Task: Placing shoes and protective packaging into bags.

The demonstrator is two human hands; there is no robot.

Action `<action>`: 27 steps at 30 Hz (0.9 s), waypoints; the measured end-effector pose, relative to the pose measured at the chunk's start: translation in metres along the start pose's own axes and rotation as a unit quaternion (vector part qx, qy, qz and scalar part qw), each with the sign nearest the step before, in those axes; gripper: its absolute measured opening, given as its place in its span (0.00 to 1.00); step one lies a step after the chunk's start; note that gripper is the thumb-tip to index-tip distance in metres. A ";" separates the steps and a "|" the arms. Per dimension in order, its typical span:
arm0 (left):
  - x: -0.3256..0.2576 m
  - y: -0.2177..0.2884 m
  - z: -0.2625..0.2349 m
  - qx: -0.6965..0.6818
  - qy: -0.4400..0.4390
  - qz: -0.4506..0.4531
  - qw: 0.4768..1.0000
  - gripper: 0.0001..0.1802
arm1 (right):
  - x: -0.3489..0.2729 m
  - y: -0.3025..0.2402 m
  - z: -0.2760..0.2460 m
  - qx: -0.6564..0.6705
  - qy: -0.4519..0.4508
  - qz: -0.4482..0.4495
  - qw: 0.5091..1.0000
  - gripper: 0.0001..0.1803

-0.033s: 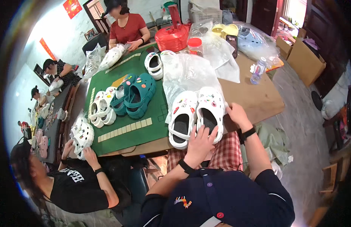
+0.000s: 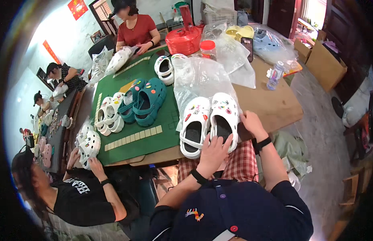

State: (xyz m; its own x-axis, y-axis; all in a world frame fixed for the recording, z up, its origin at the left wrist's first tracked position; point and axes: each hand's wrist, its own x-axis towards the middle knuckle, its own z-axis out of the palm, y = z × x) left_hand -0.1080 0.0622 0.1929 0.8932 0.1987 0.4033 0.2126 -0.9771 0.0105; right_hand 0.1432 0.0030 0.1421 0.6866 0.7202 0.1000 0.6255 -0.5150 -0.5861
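Toes pointing away from me, a pair of white clogs with colourful charms sits at the table's near edge, partly on a clear plastic bag (image 2: 202, 76). My left hand (image 2: 213, 154) is closed over the heel of the right-hand white clog (image 2: 224, 106), fingertips at its opening. On the outer side of that same clog, my right hand (image 2: 252, 122) grips with bent fingers; its thumb is partly hidden. Beside it stands the left-hand white clog (image 2: 193, 114), its heel strap lying across the back, close to my left fingers.
Teal clogs (image 2: 150, 100) and smaller white clogs (image 2: 110, 114) stand on the green mat (image 2: 162, 138), near a row of pale tiles (image 2: 134, 137). A co-worker at left handles a white clog (image 2: 90, 144). A bottle (image 2: 275, 74), phone (image 2: 247, 48) and red-lidded jar (image 2: 207, 48) are farther back.
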 end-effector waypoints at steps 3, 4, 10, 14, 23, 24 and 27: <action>0.006 -0.002 0.006 -0.013 0.052 -0.009 0.999 0.41 | -0.025 -0.019 -0.002 0.030 -0.014 -0.013 0.999 0.16; 0.010 -0.001 0.006 -0.035 0.054 -0.032 0.997 0.41 | -0.036 -0.022 -0.004 0.024 -0.017 -0.034 0.999 0.15; 0.025 0.012 0.016 -0.019 0.060 -0.036 0.997 0.34 | -0.078 -0.023 -0.025 -0.015 -0.035 0.012 0.999 0.15; 0.030 0.016 0.015 -0.019 0.041 -0.045 0.998 0.35 | -0.084 -0.012 -0.023 -0.026 -0.029 0.049 0.998 0.15; 0.029 -0.015 -0.041 -0.178 0.131 0.020 0.975 0.40 | -0.077 -0.026 -0.045 0.124 0.090 0.031 0.988 0.12; 0.030 -0.033 -0.032 -0.167 0.186 -0.009 0.968 0.35 | -0.072 -0.038 -0.051 0.124 0.087 0.030 0.988 0.12; 0.035 -0.096 -0.040 -0.126 0.239 -0.153 0.951 0.22 | -0.058 -0.070 -0.064 0.151 0.113 -0.045 0.981 0.15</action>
State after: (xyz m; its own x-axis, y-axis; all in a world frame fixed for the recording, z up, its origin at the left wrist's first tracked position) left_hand -0.1128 0.1597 0.2427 0.5103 0.4790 0.7142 0.2786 -0.8778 0.3896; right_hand 0.0837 -0.0327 0.2287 0.7198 0.6171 0.3178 0.5719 -0.2677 -0.7754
